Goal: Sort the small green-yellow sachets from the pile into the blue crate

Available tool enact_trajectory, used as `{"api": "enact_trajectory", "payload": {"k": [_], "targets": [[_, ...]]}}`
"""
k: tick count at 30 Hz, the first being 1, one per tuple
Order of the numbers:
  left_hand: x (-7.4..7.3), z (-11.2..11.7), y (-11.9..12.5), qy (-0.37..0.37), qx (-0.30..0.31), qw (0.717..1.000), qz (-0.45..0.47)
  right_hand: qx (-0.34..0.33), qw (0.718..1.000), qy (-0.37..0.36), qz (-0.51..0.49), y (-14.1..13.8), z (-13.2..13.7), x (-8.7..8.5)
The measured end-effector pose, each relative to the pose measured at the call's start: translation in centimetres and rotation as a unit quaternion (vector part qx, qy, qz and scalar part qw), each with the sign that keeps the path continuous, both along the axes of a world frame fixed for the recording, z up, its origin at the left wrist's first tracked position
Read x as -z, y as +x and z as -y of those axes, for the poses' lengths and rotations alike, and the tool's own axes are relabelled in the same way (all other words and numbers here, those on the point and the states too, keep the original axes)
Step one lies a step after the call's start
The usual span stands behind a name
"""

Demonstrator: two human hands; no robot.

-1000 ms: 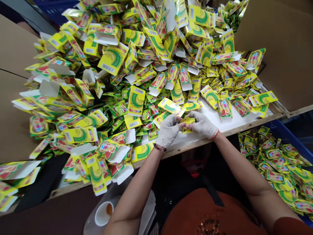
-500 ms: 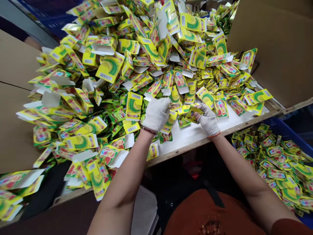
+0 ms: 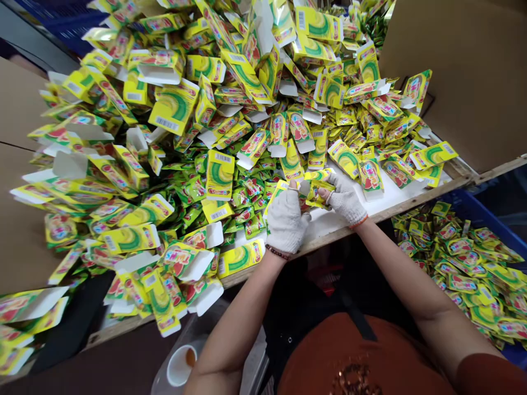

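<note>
My left hand [image 3: 285, 222], in a white glove with bare fingertips, is closed on a small yellow carton [image 3: 275, 196]. Much of that carton is hidden behind the glove. Just to its right, my right hand [image 3: 348, 202], gloved the same way, pinches a few yellow-green sachets [image 3: 318, 193] between thumb and fingers. The sachets are close to the left fingertips; whether they touch the carton cannot be made out. Beyond the hands lie more cartons [image 3: 220, 174] with open flaps, and a heap of green sachets [image 3: 251, 189].
A big pile of cartons [image 3: 175, 107] covers the left and back of the white table [image 3: 389, 192], which has a wooden edge [image 3: 321, 238]. Cardboard panels [image 3: 457, 71] stand at both sides. A blue crate [image 3: 489, 216] of filled sachets is low right. A white cup [image 3: 180, 365] stands below left.
My left hand has moved right and lower, nearer the right hand. The right hand keeps the sachets, shifted slightly left. The view has tilted a little, and the white cup has come into sight.
</note>
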State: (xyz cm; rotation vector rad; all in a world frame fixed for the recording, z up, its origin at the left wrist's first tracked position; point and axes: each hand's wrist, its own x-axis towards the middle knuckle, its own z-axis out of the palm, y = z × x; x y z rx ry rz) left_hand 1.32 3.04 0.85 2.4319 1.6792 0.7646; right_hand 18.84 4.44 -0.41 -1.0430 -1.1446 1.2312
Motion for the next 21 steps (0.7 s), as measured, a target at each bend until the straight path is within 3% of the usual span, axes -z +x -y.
{"api": "enact_trajectory", "payload": {"k": [4,6,13,16,19,21], "targets": [[0.3,-0.4,-0.5,-0.01,0.025,0.998,-0.05,0.118,0.99,0.048,0.064,-0.2,0.5,-0.5],[0.4,-0.5,-1.0,-0.009,0.047,0.998,-0.04,0.144,0.981,0.073,0.107,-0.3,0.6,-0.3],[1.4,-0.9,-2.2,0.013,0.098,0.995,-0.023,-0.006,0.971,0.066,0.231,0.4,0.5,0.0],[1.6,-0.9,-2.4,0.015,0.154,0.986,-0.065,-0.078,0.945,0.064,0.312,0.6,0.5,-0.8],[1.6,-0.9,-2.2,0.011,0.175,0.981,-0.088,-0.06,0.91,0.075,0.402,0.2,0.9,-1.5],[1.5,-0.9,-2.2,0.014,0.166,0.982,-0.085,-0.017,0.92,0.073,0.386,-0.1,1.3,-1.8]]}}
